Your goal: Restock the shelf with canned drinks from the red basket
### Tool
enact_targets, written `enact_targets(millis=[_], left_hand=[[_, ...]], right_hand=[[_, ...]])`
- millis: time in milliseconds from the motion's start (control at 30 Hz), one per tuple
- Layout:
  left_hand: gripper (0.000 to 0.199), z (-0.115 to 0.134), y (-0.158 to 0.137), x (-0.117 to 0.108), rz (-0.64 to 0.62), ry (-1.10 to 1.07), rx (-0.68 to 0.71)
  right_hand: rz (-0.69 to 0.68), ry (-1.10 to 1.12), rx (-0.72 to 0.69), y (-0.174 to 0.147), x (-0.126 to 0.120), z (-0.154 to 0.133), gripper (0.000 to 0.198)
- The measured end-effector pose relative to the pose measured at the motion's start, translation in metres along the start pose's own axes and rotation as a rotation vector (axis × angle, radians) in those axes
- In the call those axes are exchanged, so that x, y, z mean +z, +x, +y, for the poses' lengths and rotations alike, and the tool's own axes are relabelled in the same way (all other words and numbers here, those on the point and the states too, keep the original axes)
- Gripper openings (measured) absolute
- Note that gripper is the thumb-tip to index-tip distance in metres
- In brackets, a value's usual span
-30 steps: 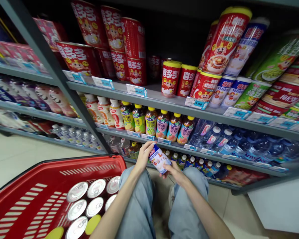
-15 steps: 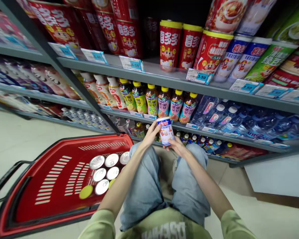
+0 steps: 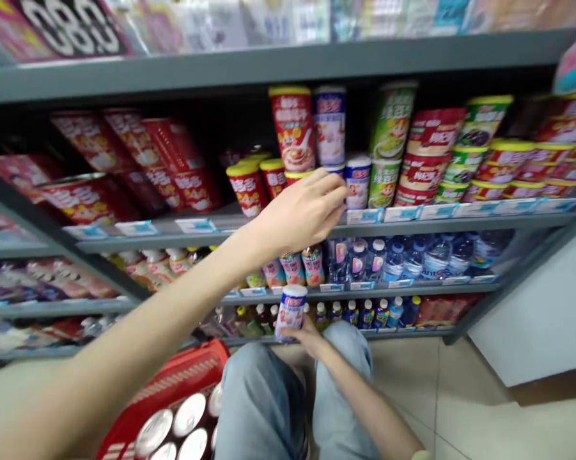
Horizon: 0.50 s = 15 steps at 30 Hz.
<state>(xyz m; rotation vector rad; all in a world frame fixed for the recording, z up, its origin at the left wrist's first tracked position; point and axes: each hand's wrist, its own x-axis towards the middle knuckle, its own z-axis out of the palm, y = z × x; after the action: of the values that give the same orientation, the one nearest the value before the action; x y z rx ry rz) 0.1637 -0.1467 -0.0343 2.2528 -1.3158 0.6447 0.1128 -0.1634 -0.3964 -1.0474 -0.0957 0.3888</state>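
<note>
My right hand (image 3: 307, 332) is wrapped round a blue-and-white can (image 3: 291, 313) low in front of my knees, its pale top facing up. My left hand (image 3: 311, 207) is stretched out at the edge of the middle shelf. Its fingers are bent but apart, close to another blue-and-white can (image 3: 358, 182) standing there; nothing shows in them. The hand covers parts of a red can (image 3: 292, 131) and the cans behind it. A taller-stacked blue-and-white can (image 3: 330, 128) is just above the fingers.
A red shopping basket (image 3: 172, 377) with several cans (image 3: 189, 412) stands left of my knees. Green cans (image 3: 393, 121) and stacked tins (image 3: 429, 147) fill the shelf rightward. Bottles (image 3: 415, 259) line the shelf below. Another shelf edge (image 3: 220, 67) runs above.
My left hand has let go of the blue-and-white can and reached up to the shelf. The can stays in my right hand. The view has tilted up and shifted right.
</note>
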Motion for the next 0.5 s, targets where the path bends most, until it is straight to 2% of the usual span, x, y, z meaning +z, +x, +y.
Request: enact_targets(millis=[100,167,233,300,367,500], left_hand=[[0.042,-0.015,0.069,0.012,-0.028,0.134,0.115],[0.038,-0.019,0.100,0.018,-0.127,0.299,0.186],[0.034,-0.013,0.119,0.019,-0.258,0.513,0.188],[0.037,-0.001,0.131,0.017,-0.398,0.742,0.103],[0.048,0.010,0.141,0.014,-0.532,0.899,-0.027],[0.072,0.015,0.164,0.013,-0.700,0.927,-0.205]], right_hand=[[-0.010,0.008,0.007,0.007,0.000,0.001,0.077],[-0.021,0.007,0.017,0.009,-0.003,0.001,0.077],[-0.027,0.007,0.007,0.010,-0.008,0.000,0.075],[-0.041,0.019,-0.018,0.009,-0.013,-0.002,0.073],[-0.037,0.035,-0.042,0.007,-0.017,-0.005,0.070],[-0.007,0.059,-0.050,0.004,-0.022,-0.013,0.071]])
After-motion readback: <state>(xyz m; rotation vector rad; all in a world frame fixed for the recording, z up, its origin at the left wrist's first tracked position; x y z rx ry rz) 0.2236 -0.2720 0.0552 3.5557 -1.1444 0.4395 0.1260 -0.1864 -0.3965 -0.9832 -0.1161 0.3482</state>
